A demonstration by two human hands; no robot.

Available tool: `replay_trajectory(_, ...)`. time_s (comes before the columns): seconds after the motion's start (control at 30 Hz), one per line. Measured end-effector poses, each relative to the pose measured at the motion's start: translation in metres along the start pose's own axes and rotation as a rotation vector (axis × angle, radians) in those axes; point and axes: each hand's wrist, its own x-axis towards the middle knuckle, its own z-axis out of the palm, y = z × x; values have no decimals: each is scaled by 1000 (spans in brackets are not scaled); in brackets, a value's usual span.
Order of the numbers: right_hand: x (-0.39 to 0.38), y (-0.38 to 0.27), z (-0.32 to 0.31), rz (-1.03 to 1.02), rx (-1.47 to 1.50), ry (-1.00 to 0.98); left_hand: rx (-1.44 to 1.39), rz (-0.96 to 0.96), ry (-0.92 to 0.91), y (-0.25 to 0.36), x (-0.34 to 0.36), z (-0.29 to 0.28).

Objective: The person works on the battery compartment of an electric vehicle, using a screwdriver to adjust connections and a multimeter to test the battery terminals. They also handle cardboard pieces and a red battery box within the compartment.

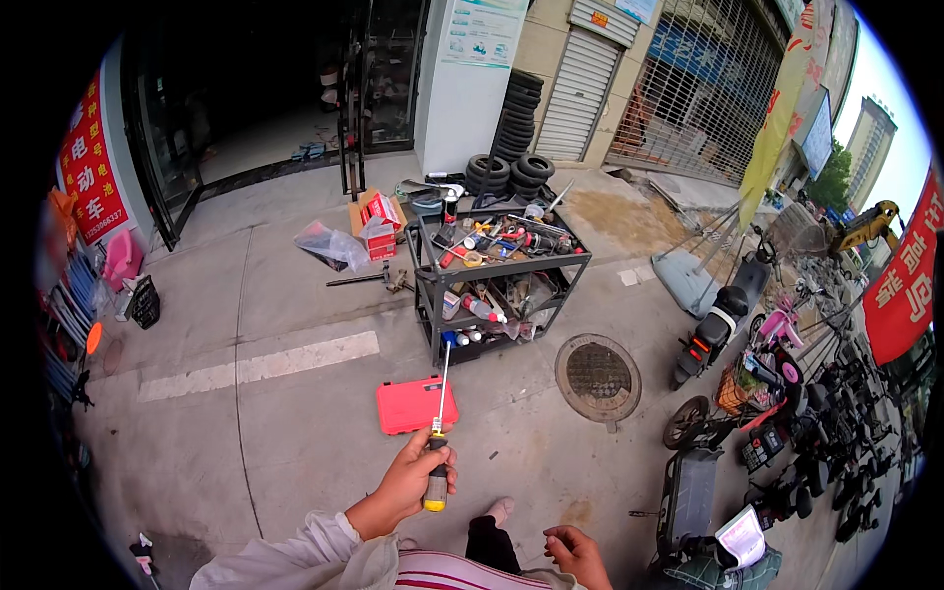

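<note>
Basically, 1 tool in play: a screwdriver (439, 431), up in front of the person, blade pointing away from the body toward the cart (531, 264).

Left hand (418, 468): grip clamped on the grey-and-yellow handle, thumb and fingers wrapped round it, yellow butt end poking out below. Right hand (578, 554): low near the bottom edge, fingers loosely curled and a bit apart, nothing seen in them; palm is hidden.

In view, the shaft crosses in front of a red case (403, 408), lid down, flat on the pavement just short of the cart. Tip overlaps the cart's bottom shelf in the picture; looks like free air, but 1 view can't prove the gap. Tip shape is too small to read.

Cart has 3 levels: loose tools (501, 239) heaped on top, a clear bottle (482, 308) and clutter in the middle, more bottles at the bottom. Manhole cover (598, 379) to its right, person's shoe (501, 509) below.

Handling, as judged from here: firm hold on the handle, fingers off the bare shaft, wrist straight. Blade should point away from body and right hand. Watch the tip near the cart frame, since it could snag. Footing matters too: step around the case, not over it.
</note>
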Motion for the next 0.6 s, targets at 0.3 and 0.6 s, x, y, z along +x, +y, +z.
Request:
replay_trajectory(0.3, 302, -88, -183, -247, -355, 102, -111, 38, 547, 0, 194, 13)
replay_trajectory(0.6, 605, -196, -222, -433, -409, -132, -225, 276, 1137, 19, 339, -11)
